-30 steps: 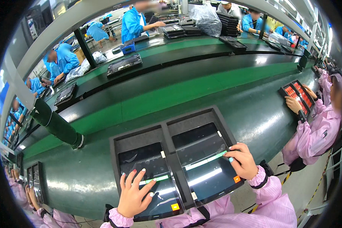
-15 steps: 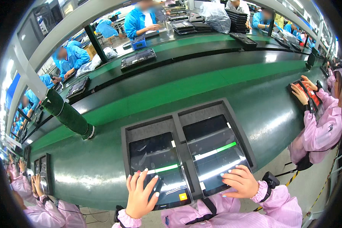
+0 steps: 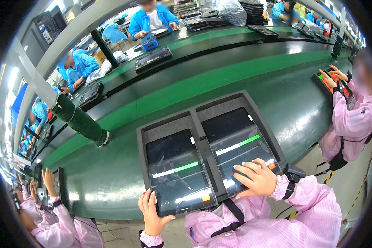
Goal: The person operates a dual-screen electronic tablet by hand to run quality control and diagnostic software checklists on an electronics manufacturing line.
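Green desk (image 3: pixel 101 194), long and glossy, bending away to both sides. Co-worker (image 3: pixel 353 109) in pink at its near edge, toward the right end, hands over a second tray (image 3: pixel 318 81). Dark grey two-bay tray (image 3: pixel 203 144) by the near edge, mid-length, set askew to it. One dark glass panel lying in each bay: left panel (image 3: pixel 180 182), right panel (image 3: pixel 244 156). Right hand (image 3: pixel 258 178) laid over the lower part of the right panel, grip wide, fingers fanned on the glass, clasping nothing. Left hand (image 3: pixel 153 215) at the tray's lower left corner, close to the desk's near edge; grip wide, thumb well apart from fingers. Whether that thumb touches the left panel's lower edge, I can't tell from here. White-and-green strip across each panel: left strip (image 3: pixel 175 170), right strip (image 3: pixel 237 145). Smallest: orange sticker (image 3: pixel 206 197), left panel's lower right corner.
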Available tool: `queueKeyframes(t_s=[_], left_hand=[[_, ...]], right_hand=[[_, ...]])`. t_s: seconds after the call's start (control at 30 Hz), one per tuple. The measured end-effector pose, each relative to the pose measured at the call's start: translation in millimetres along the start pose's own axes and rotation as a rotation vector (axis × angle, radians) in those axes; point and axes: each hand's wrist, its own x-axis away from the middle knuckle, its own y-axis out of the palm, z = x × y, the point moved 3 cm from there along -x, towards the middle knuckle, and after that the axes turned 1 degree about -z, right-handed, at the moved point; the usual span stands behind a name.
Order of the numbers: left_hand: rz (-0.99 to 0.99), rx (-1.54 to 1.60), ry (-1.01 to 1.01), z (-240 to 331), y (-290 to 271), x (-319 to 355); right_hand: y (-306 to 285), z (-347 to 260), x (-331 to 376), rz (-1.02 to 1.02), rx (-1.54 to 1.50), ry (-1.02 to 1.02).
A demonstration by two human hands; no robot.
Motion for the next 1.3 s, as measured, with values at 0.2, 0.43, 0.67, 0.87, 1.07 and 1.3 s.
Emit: queueKeyframes(t_s=[0.2,0.43,0.67,0.87,1.07,1.3], left_hand=[[0.023,0.029,0.020,-1,-1,-1],[0.015,0.035,-0.024,-1,-2,-3],[0.016,-0.146,0.027,21,-13,-7],[0.035,-0.173,0.206,69,3,-33],[0.053,-0.156,0.176,78,10,-35],[0.064,-0.137,0.152,79,13,-33]], right_hand=[[-1,-2,-2,0.064,0.019,-0.011],[-2,-2,-3,0.083,-0.011,0.004],[-14,23,17,0.040,0.017,0.039],[-14,36,27,0.100,-0.014,0.052],[-13,38,30,0.125,-0.022,0.051],[-13,38,31,0.155,-0.039,0.039]])
